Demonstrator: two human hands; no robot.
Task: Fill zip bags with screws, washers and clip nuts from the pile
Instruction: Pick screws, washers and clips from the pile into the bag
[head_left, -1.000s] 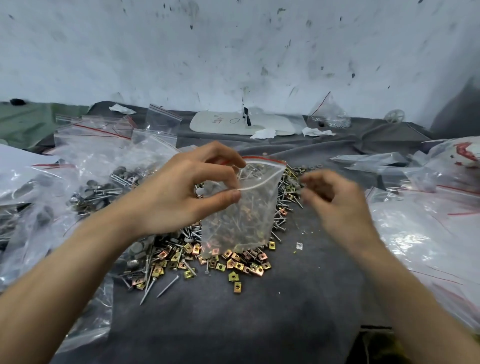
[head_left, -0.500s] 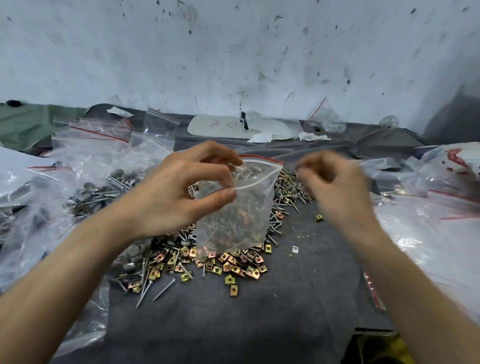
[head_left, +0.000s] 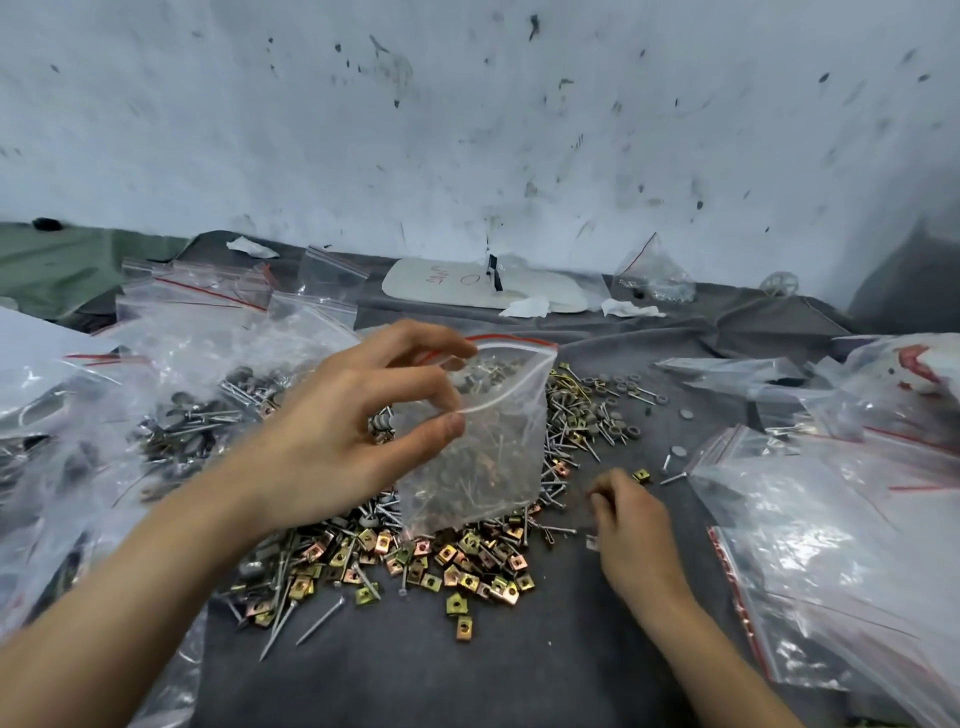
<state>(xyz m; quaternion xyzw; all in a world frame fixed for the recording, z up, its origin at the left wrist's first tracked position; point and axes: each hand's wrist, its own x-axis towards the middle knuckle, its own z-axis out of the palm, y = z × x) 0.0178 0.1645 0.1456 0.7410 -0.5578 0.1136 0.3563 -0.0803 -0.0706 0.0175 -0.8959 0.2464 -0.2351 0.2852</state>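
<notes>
The left hand (head_left: 332, 431) is pinching 1 zip bag (head_left: 483, 457) above the pile (head_left: 415, 561), grip closed on the near lip so the mouth is gaping for filling, while the right hand (head_left: 631, 525) is lying low on the counter (head_left: 467, 665) beside it, its curled grip's contents impossible to tell.

Bare cloth (head_left: 415, 675) lay open in front.
Heaped bags (head_left: 831, 545) walled both sides; the pile (head_left: 457, 561) of screws and nuts filled the middle.
</notes>
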